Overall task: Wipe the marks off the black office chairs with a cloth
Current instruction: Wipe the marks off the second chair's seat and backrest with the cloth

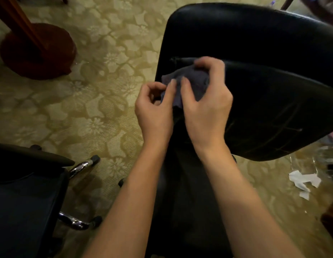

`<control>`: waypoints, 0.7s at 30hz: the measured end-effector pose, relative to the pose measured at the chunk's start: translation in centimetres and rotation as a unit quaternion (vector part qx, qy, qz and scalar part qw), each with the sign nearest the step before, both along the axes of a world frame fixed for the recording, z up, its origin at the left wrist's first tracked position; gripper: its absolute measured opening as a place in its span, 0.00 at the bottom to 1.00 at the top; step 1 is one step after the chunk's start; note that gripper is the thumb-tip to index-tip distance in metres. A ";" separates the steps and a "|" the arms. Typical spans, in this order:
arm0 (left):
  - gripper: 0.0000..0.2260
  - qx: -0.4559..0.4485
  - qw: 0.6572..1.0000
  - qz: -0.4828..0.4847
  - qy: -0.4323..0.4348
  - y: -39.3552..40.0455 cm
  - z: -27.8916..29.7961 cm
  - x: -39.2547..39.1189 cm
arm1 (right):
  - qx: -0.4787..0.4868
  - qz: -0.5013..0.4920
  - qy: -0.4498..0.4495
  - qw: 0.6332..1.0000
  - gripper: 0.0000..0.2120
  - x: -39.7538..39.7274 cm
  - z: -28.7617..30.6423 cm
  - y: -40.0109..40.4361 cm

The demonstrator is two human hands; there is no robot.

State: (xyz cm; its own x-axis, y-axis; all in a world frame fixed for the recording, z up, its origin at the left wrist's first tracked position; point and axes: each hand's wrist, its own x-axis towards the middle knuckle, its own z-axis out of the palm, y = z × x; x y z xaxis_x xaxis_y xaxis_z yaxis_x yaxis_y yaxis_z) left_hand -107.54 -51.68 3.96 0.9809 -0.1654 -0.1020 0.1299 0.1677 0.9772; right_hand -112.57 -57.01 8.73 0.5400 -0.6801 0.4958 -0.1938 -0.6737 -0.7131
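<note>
left side: open carpet (98, 101), easy reach
front: black office chair (264, 94) back blocks
lower left: second chair (26, 192), chrome legs (78, 167) stick out
right floor: paper scraps (303, 180)

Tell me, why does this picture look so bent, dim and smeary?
Head view: the wide lens bows the black chair and floor at the edges; warm, dim light hides detail in the chair's dark surface; both hands, left and right, and the cloth are motion-blurred.
</note>
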 end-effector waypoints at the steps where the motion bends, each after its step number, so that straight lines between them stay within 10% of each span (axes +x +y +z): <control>1: 0.08 0.009 1.000 -0.002 0.012 -0.5 -0.6 0.2 | -0.019 0.010 0.028 0.999 0.16 0.5 -0.2 -0.2; 9: 0.10 0.117 0.988 0.009 0.096 0.7 -6.8 -2.0 | -0.035 0.066 0.275 0.958 0.11 -0.4 -5.0 0.0; 17: 0.07 0.024 0.997 0.043 -0.056 0.5 0.0 0.7 | -0.065 0.024 0.074 0.995 0.10 1.5 1.4 -0.8; 21: 0.07 0.153 0.987 -0.013 -0.040 -0.6 -2.2 0.3 | -0.057 -0.007 0.219 0.974 0.10 2.0 -0.6 -1.0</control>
